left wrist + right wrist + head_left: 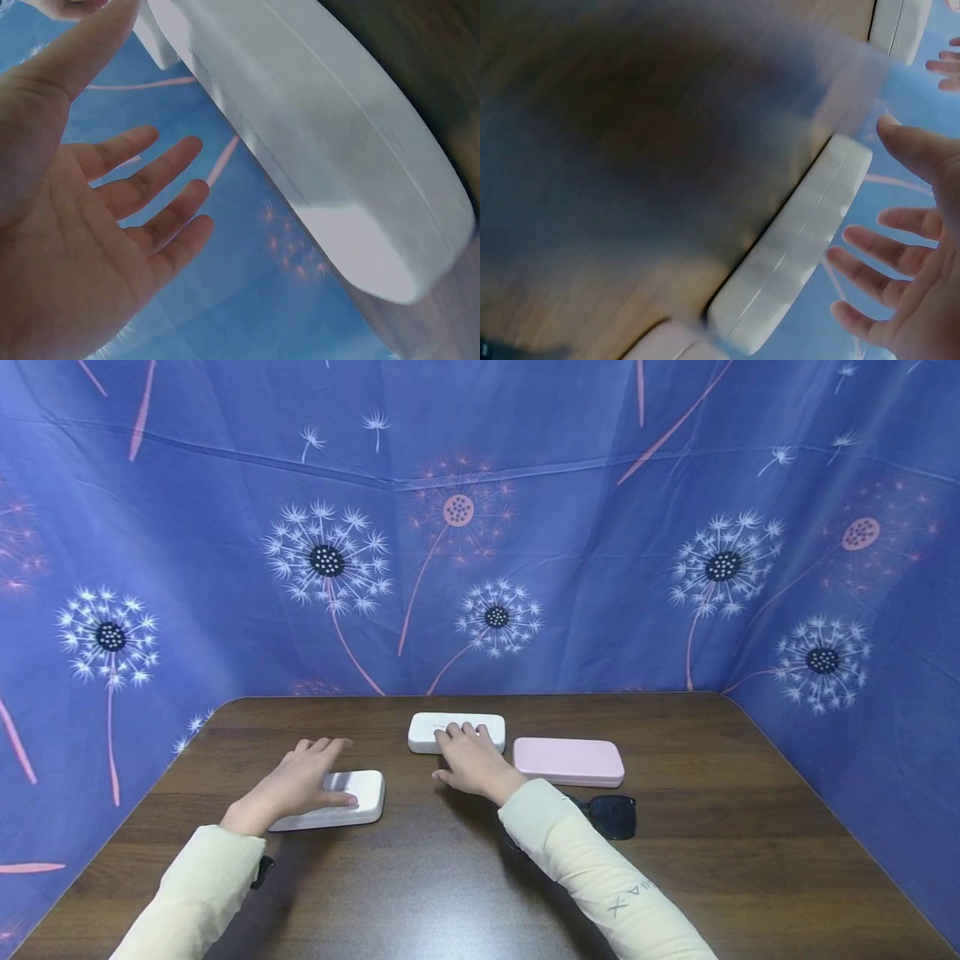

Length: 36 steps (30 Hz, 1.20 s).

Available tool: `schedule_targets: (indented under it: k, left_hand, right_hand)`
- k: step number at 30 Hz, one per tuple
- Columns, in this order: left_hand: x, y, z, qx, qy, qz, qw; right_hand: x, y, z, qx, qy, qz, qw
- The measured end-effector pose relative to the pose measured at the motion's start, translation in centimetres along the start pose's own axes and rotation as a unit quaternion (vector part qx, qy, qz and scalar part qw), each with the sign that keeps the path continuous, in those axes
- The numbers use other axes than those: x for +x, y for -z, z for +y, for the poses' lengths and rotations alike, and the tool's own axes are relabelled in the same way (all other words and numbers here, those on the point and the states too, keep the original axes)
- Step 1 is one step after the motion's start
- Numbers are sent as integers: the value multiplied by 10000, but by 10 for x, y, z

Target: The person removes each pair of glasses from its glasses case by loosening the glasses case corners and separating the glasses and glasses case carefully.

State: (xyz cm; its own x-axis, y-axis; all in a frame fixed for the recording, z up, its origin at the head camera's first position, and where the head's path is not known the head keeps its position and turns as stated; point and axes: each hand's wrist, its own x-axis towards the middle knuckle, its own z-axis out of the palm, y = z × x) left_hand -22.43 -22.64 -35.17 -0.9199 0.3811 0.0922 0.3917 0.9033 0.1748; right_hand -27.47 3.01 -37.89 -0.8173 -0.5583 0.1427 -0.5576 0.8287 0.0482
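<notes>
My left hand [288, 787] hovers over a white glasses case [367, 795] on the left of the table, its fingers spread and fairly straight. Seen from the left wrist, that case [337, 142] lies beside the palm with the thumb nearest it. Farther back, a second white glasses case [424, 733] has my right hand [474, 762] above its near side, fingers extended. From the right wrist, relaxed fingers stand apart from this case [787, 247]. Neither hand grips anything. Both cases are closed.
A closed pink glasses case [567, 760] lies right of the far white one. Dark sunglasses [613, 817] sit nearer me, partly hidden beneath my right forearm. A blue dandelion-print cloth [585, 527] hangs behind the brown wooden table [720, 860].
</notes>
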Motion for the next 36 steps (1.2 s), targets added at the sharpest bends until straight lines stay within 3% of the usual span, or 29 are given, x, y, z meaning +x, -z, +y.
schedule_targets:
  k: [7, 22, 36]
  left_hand:
    - [14, -8, 10, 111, -109, 247, 9996]
    - [51, -28, 31, 216, -285, 756, 9965]
    - [89, -36, 40, 451, 121, 395, 9981]
  right_hand:
    - [-4, 4, 23, 209, -264, 236, 9992]
    - [-4, 2, 61, 342, -1001, -17, 9944]
    - [1, 5, 70, 612, -1339, -451, 9881]
